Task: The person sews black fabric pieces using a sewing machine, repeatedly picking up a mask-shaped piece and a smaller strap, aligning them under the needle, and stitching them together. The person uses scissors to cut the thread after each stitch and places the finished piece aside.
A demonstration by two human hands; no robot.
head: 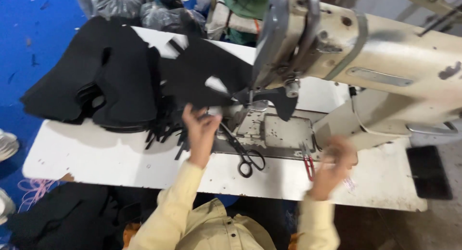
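Observation:
My left hand [199,132] reaches forward over the white table [96,158], its fingers at a black fabric piece [211,74] that runs toward the needle of the cream sewing machine [385,57]. Whether it grips the fabric is blurred. My right hand [334,166] hovers blurred near the table's front right, beside red-handled snips [308,164]. Whether it holds anything is unclear. Black scissors [245,156] lie between my hands, next to the metal needle plate [284,132].
A stack of black fabric pieces [91,76] covers the table's left back. Plastic bags [144,9] sit behind it. More black cloth [62,218] lies below the table at left. A black pad [427,172] sits at the right.

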